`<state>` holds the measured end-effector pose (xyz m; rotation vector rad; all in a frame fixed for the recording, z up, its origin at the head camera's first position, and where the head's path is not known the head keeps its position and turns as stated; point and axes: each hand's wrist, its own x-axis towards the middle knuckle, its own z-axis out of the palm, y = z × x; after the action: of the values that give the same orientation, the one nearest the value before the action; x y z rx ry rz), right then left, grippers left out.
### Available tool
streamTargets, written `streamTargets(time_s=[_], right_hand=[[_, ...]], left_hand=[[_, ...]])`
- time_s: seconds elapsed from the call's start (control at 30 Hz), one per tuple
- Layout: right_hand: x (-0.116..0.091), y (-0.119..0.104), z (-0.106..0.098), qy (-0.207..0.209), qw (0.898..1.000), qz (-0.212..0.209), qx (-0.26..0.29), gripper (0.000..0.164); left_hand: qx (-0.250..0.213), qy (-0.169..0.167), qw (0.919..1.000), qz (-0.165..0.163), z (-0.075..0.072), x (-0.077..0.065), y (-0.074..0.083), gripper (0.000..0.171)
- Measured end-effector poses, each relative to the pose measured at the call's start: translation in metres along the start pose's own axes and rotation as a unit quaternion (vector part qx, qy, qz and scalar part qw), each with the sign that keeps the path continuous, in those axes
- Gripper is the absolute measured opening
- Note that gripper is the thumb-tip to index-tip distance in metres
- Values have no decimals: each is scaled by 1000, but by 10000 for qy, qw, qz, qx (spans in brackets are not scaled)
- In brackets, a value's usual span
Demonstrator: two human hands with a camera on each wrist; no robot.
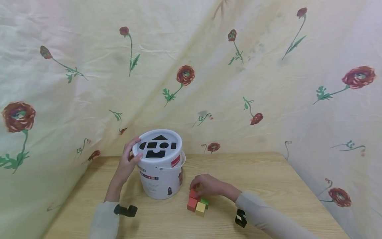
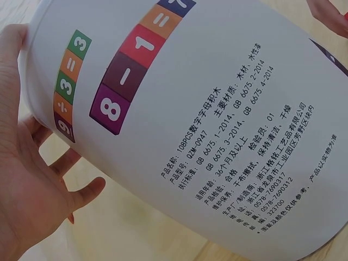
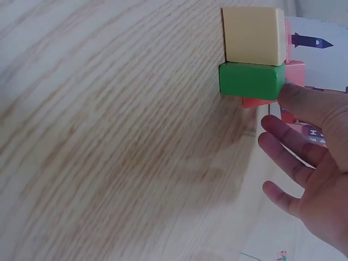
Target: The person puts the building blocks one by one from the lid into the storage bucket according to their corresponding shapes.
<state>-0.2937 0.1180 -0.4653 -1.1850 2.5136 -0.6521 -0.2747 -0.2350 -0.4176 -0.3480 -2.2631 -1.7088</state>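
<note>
A white bucket (image 1: 161, 181) with shape cutouts in its white lid (image 1: 172, 153) stands on the table. My left hand (image 1: 129, 161) grips the lid's rim on the left, thumb at the front and fingers toward the back. Printed number tiles (image 2: 134, 65) show on the bucket wall in the left wrist view. To the right, my right hand (image 1: 209, 186) pinches a red block (image 1: 193, 194) at the back of a small cluster. Another red block (image 1: 192, 204), a yellow block (image 1: 200, 209) and a green block (image 3: 252, 80) sit against each other there, the green one beside my thumb.
The wooden table (image 1: 253, 179) runs back to a hanging flowered cloth (image 1: 209, 43) that also closes in both sides. A white handle (image 1: 184, 161) hangs at the bucket's right side, toward the blocks.
</note>
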Motion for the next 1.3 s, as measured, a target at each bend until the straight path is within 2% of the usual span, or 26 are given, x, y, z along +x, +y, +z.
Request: streamTargets(time_s=[0.2, 0.27, 0.53, 0.73, 0.87, 1.07, 1.3], right_hand=[[4, 1, 3, -153, 9991, -42, 387, 24], [5, 1, 4, -132, 9993, -25, 358, 23], [7, 3, 5, 428, 9989, 136, -119, 15], [8, 5, 6, 786, 9955, 524, -82, 15], [8, 6, 6, 920, 9937, 637, -66, 17], [7, 7, 6, 871, 9941, 641, 32, 17], [6, 9, 7, 853, 9951, 461, 207, 20]], left_hand=[[4, 5, 10000, 3, 0, 0, -1, 64], [0, 4, 10000, 9, 0, 0, -1, 64], [-4, 19, 10000, 28, 0, 0, -2, 64], [-30, 12, 10000, 21, 0, 1, -3, 64], [-23, 9, 10000, 3, 0, 1, -3, 63], [13, 16, 10000, -17, 0, 1, -3, 63], [-94, 15, 9999, 106, 0, 1, -2, 62]])
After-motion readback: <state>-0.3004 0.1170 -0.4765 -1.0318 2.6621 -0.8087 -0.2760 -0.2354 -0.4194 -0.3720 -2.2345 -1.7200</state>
